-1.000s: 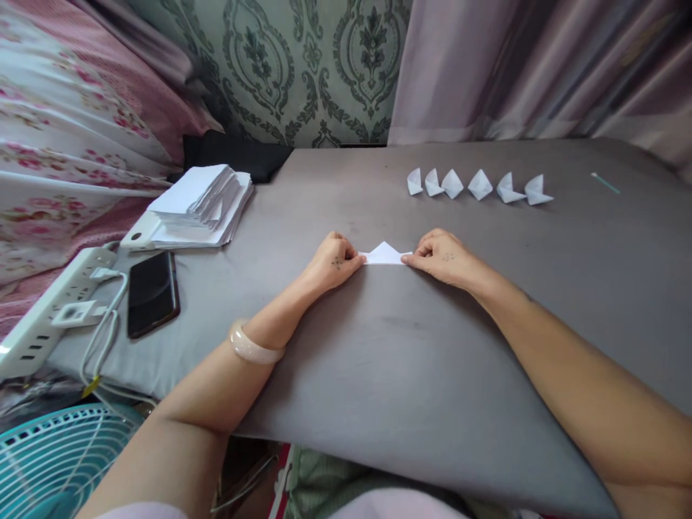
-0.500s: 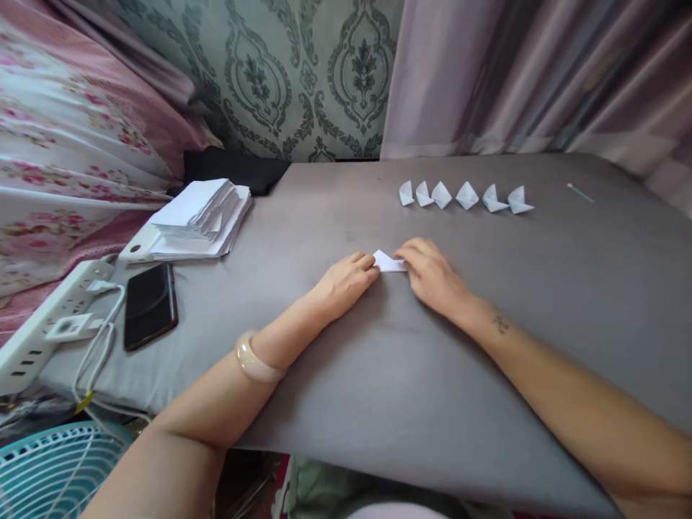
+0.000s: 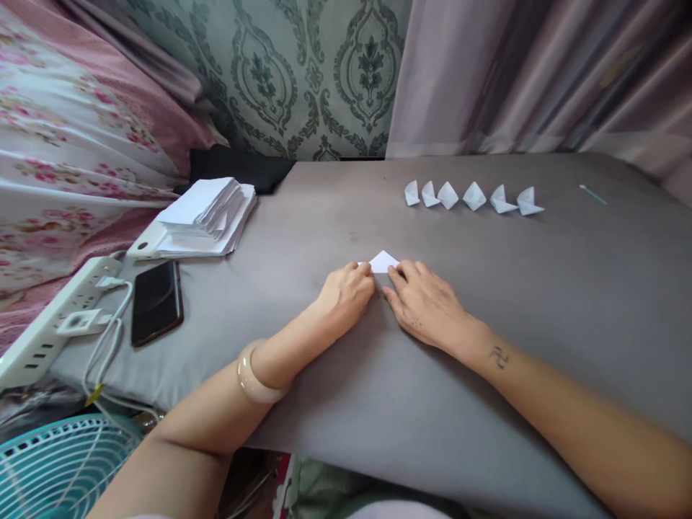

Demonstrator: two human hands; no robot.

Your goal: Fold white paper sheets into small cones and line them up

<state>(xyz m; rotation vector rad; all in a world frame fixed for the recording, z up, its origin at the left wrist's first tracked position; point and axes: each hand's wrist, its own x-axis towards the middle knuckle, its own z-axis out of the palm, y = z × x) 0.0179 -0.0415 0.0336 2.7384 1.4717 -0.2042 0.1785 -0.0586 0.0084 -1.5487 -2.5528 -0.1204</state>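
Observation:
A small folded piece of white paper (image 3: 383, 262) lies on the grey-covered table, its peak pointing away from me. My left hand (image 3: 349, 290) has its fingers curled on the paper's left end, partly hiding it. On the right end press the fingers of my right hand (image 3: 424, 295), with the thumb apart from them and nearer to me. Farther back stands a row of several folded white paper shapes (image 3: 474, 196), some like little boats.
At the left are a stack of white paper (image 3: 200, 216), a black phone (image 3: 157, 303) and a white power strip (image 3: 54, 328) with cables. A thin cotton swab (image 3: 593, 194) lies at the back right. Below the table's left edge is a turquoise fan (image 3: 65, 465).
My right hand has shifted its grip, its thumb coming out below the paper. More of the paper's peak shows between my hands. The whole view has shifted slightly.

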